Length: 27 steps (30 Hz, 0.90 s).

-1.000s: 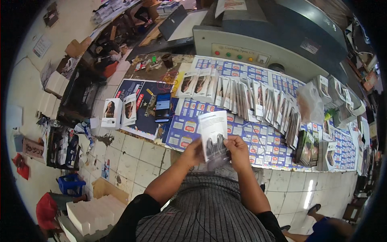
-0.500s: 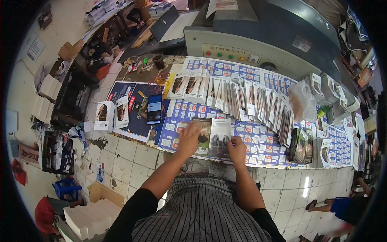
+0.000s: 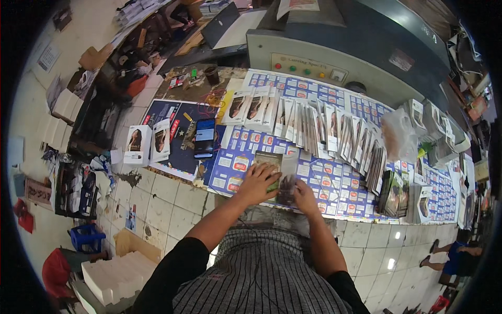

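Note:
A folded printed leaflet (image 3: pixel 269 157) in dark grey and green lies before me on the blue printed sheets (image 3: pixel 230 167). My left hand (image 3: pixel 259 184) rests on its left panel with the fingers spread out. At the opposite side, my right hand (image 3: pixel 305 197) pinches the edge of the grey right-hand panel (image 3: pixel 287 184), which is smeared by motion. Beyond my hands, a long overlapping row of slim white leaflets (image 3: pixel 330 127) curves to the right. A phone (image 3: pixel 204 138) with a lit screen lies left of the leaflet.
Two stacks of white leaflets (image 3: pixel 137 142) stand at the table's left end. Green leaflets (image 3: pixel 393 193), a plastic bag (image 3: pixel 400 135) and more stacks (image 3: pixel 439 133) crowd the right. A large grey machine (image 3: pixel 314 52) stands behind. Another person (image 3: pixel 454 259) is at the far right.
My left hand has slid onto the left panel and flattened. The right panel has gone from sharp and flat to blurred under my right hand. The view has shifted slightly.

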### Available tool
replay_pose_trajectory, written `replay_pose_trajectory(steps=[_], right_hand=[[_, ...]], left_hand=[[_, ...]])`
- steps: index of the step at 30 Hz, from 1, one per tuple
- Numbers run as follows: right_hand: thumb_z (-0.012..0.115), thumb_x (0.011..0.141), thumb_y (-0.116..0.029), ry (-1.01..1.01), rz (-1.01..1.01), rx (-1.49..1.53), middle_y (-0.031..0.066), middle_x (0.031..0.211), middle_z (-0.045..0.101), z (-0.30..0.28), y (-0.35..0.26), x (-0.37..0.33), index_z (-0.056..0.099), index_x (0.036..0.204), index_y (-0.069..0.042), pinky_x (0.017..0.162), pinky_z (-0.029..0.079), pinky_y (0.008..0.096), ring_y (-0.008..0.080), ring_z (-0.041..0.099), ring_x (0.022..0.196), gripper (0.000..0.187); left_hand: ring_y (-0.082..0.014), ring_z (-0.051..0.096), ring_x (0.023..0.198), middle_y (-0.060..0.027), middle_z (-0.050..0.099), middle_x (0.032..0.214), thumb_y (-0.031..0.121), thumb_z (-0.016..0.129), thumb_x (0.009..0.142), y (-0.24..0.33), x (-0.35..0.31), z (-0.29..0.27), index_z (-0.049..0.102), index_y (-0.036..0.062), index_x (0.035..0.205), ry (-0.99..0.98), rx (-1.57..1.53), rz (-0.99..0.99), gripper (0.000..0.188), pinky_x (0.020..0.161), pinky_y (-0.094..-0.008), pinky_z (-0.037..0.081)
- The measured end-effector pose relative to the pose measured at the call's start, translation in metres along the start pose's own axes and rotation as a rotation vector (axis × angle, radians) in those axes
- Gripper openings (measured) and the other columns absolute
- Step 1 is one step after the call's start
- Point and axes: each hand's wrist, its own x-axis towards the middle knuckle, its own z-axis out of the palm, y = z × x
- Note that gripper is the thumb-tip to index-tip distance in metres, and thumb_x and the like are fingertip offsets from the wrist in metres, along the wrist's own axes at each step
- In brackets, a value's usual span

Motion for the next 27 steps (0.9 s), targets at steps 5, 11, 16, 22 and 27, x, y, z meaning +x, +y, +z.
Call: replay_pose_trajectory(steps=[5, 11, 16, 22, 27], right_hand=[[0.061, 0.095, -0.030, 0.123, -0.434, -0.623, 0.0252, 0.148, 0.042, 0.029, -0.018, 0.019, 0.057, 0.133, -0.002, 0.107, 0.040, 0.0491, 0.0438, 0.046, 0.130, 0.047], [0.058, 0.096, -0.038, 0.071, -0.436, -0.740, 0.0245, 0.150, 0.040, 0.034, -0.009, 0.023, 0.052, 0.138, -0.003, 0.117, 0.025, 0.0526, 0.0404, 0.034, 0.141, 0.055], [0.056, 0.097, -0.042, 0.046, -0.477, -0.849, 0.0211, 0.153, 0.038, 0.046, -0.013, 0.028, 0.052, 0.139, -0.005, 0.116, 0.024, 0.0583, 0.0380, 0.033, 0.143, 0.057], [0.056, 0.096, -0.044, -0.020, -0.489, -0.886, 0.0176, 0.154, 0.039, 0.059, -0.016, 0.037, 0.053, 0.140, -0.006, 0.115, 0.022, 0.0625, 0.0349, 0.030, 0.146, 0.058], [0.057, 0.094, -0.044, -0.014, -0.483, -0.881, 0.0165, 0.154, 0.039, 0.070, -0.022, 0.044, 0.053, 0.141, -0.007, 0.115, 0.020, 0.0626, 0.0335, 0.029, 0.147, 0.059]], left_hand=[[-0.0327, 0.026, 0.147, -0.0186, 0.032, 0.155, 0.033, 0.072, 0.082, -0.014, -0.006, 0.007, 0.042, 0.0027, 0.147, -0.135, 0.135, -0.018, 0.078, 0.120, -0.0535, 0.018], [-0.0287, 0.030, 0.146, -0.0098, 0.041, 0.153, 0.032, 0.061, 0.093, -0.050, -0.024, -0.008, 0.049, 0.0139, 0.144, 0.094, 0.105, -0.098, 0.055, 0.117, -0.0536, 0.020], [-0.0271, 0.025, 0.149, -0.0021, 0.040, 0.156, 0.038, 0.049, 0.102, -0.069, -0.036, -0.012, 0.051, 0.0174, 0.141, -0.018, 0.011, -0.112, 0.045, 0.117, -0.0533, 0.019], [-0.0263, 0.022, 0.151, -0.0016, 0.036, 0.159, 0.036, 0.046, 0.103, -0.069, -0.036, -0.010, 0.047, 0.0163, 0.146, -0.035, -0.006, -0.128, 0.047, 0.118, -0.0528, 0.017], [-0.0248, 0.022, 0.151, -0.0024, 0.036, 0.159, 0.032, 0.048, 0.103, -0.070, -0.034, -0.013, 0.046, 0.0157, 0.148, -0.036, -0.018, -0.132, 0.048, 0.118, -0.0519, 0.018]])
